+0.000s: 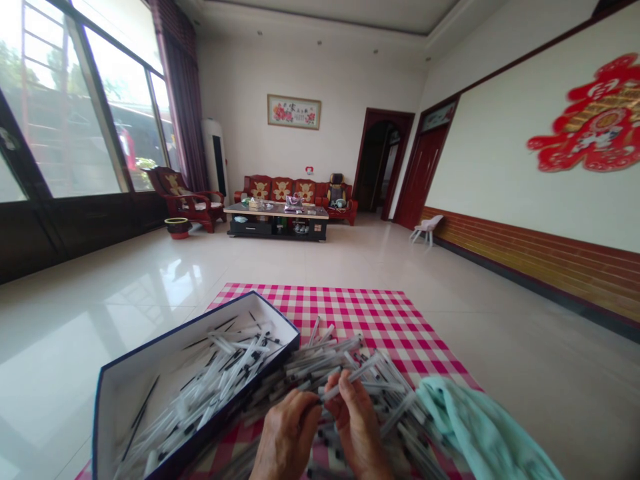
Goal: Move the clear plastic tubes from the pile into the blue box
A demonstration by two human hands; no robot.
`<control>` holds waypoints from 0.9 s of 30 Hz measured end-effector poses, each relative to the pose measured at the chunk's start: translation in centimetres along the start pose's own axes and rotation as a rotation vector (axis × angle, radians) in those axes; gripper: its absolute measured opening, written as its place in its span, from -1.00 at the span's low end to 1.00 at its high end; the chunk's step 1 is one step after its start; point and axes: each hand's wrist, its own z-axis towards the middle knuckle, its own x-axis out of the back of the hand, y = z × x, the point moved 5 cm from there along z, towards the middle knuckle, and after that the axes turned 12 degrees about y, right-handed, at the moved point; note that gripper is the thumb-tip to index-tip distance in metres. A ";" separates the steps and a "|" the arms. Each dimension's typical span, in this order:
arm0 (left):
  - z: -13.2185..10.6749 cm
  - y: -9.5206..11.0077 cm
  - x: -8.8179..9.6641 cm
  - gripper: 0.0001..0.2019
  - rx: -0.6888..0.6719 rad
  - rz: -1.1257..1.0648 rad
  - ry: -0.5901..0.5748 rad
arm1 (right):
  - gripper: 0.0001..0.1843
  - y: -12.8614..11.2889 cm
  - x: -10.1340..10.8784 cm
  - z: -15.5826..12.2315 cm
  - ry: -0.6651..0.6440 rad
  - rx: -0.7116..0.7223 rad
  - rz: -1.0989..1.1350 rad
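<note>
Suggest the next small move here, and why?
Probably lay the clear pen pinched between the left hand and right hand into the open box. Both hands are on that one pen, the box already holds similar pens, and it sits right beside the loose pile on the checked cloth.

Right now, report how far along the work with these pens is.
Done: a loose layer of pens lies in the white box. In hand: the left hand and right hand hold one pen. Left: a heap of pens on the pink checked cloth.
</note>
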 end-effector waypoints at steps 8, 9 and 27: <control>-0.1 -0.8 0.4 -0.84 -0.049 -0.006 0.097 | -0.79 1.0 -0.7 -0.5 -0.132 -0.030 -0.140; -0.1 -0.7 0.4 -0.82 -0.044 -0.017 0.103 | -0.79 1.0 -0.6 -0.5 -0.130 -0.026 -0.148; -0.4 -2.1 0.1 -0.69 0.311 -0.097 0.097 | -0.86 1.6 -0.4 -0.5 -0.126 -0.011 -0.137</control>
